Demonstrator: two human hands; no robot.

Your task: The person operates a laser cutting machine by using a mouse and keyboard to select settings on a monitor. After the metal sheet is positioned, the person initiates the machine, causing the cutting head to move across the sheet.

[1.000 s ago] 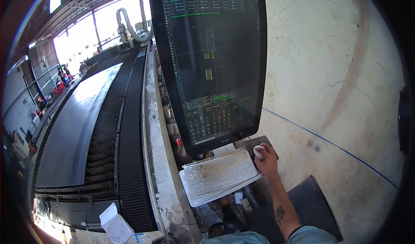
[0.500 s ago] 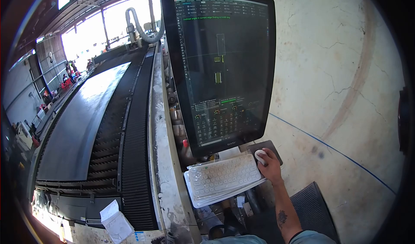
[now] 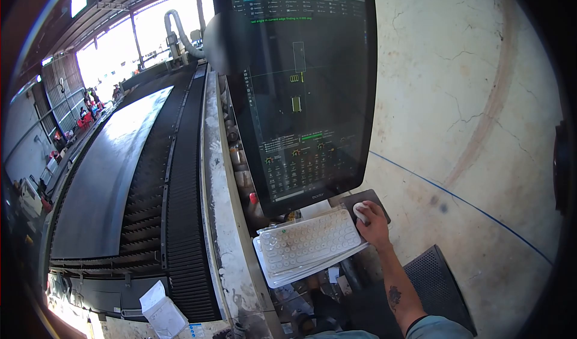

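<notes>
My right hand (image 3: 375, 223) rests over a white computer mouse (image 3: 360, 211), its fingers curled around it. Under the mouse lies a dark mouse pad (image 3: 380, 202). Just left of the hand is a white keyboard (image 3: 309, 238) under a clear plastic cover, set on a pale tray. Above both stands a large black monitor (image 3: 294, 122), its dark screen showing green text, small yellow-green outlines and rows of icons. My left hand is out of sight.
A long cutting bed with dark slats (image 3: 144, 225) bears a metal sheet (image 3: 99, 201) at left. Folded paper (image 3: 163, 315) lies at its near end. A blue cable (image 3: 457, 199) crosses the floor. A blurred pale shape (image 3: 220, 45) covers the monitor's left edge. People are far off.
The whole view has shifted slightly, with the monitor now further left. A blurred pale shape has appeared at the monitor's left edge. My right hand stays on the mouse.
</notes>
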